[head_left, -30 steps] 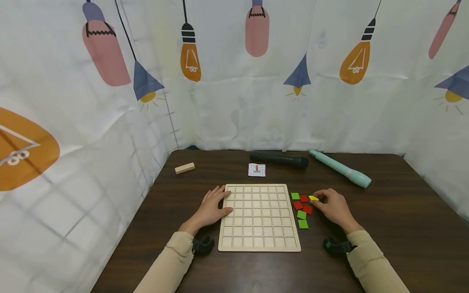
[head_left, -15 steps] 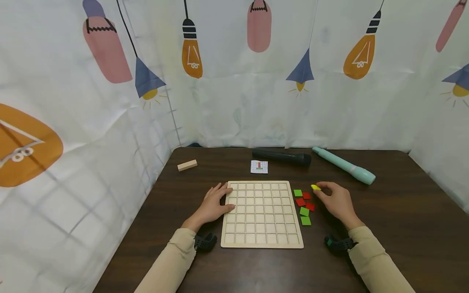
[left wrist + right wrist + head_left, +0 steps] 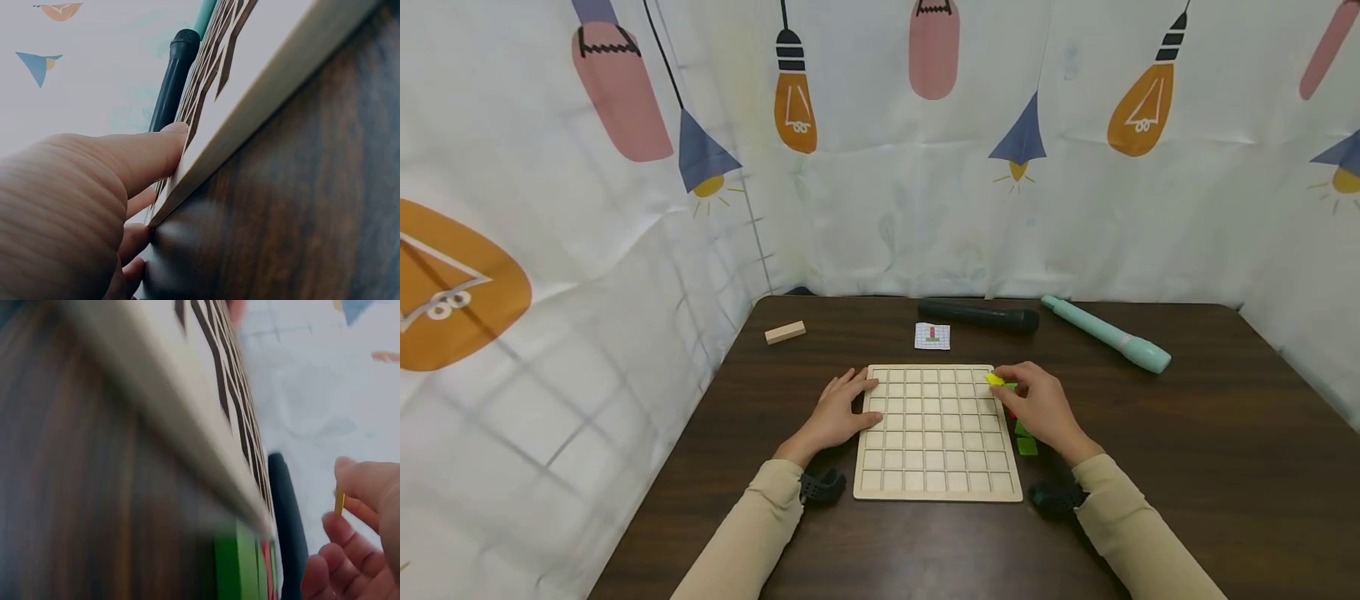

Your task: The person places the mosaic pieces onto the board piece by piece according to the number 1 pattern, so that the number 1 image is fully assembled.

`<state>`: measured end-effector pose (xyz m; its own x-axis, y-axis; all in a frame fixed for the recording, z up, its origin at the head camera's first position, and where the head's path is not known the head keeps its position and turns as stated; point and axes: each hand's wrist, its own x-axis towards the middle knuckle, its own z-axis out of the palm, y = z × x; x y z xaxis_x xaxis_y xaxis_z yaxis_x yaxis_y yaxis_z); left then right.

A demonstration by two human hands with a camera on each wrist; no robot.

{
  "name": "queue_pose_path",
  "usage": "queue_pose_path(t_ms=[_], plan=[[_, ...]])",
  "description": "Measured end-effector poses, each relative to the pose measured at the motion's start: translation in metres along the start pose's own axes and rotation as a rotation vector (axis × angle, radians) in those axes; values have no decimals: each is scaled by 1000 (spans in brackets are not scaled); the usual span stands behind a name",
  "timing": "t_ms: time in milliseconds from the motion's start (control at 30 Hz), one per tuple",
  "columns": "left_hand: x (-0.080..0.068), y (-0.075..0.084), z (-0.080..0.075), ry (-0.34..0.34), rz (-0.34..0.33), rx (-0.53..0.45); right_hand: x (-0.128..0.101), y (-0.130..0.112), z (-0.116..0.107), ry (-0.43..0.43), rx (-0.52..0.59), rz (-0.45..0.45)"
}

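Observation:
A pale wooden grid board (image 3: 936, 483) lies on the dark table, its squares bare. My left hand (image 3: 838, 415) rests flat on the board's left edge with straight fingers (image 3: 147, 156). My right hand (image 3: 1037, 408) hovers at the board's upper right corner and pinches a small yellow tile (image 3: 994, 379) (image 3: 339, 501) between thumb and fingers. Beside the board's right edge lie green tiles (image 3: 1027, 446) (image 3: 239, 565) and a red tile (image 3: 1011, 412), mostly hidden under my right hand.
At the table's back lie a black cylinder (image 3: 977, 316), a mint-green cylinder (image 3: 1105, 333), a small printed pattern card (image 3: 932, 336) and a wooden block (image 3: 785, 332). Printed curtain walls close in the back and both sides.
My right hand lifted the yellow tile from the pile and carried it left, to the board's upper right corner. The left hand stayed on the board's left edge.

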<state>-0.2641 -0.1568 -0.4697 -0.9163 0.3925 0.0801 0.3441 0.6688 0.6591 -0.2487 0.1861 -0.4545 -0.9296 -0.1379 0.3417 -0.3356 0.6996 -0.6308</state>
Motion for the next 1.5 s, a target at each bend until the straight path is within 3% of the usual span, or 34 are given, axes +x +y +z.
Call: queue_pose_path(t_ms=[167,500,933,1200,1500], plan=[[0,0,1,-2,5,-13,7,-23,12,-40,1,-76],[-2,-1,3,30,-21,-36,20,-52,32,-142,-8,-73],[-4,0,3,50,-30,3,32,-62,59,-203,-3,-77],[-8,2,3,58,-46,-26,36,-59,74,-237,28,-39],[-4,3,2,56,-39,-9,39,-57,84,-178,8,-48]])
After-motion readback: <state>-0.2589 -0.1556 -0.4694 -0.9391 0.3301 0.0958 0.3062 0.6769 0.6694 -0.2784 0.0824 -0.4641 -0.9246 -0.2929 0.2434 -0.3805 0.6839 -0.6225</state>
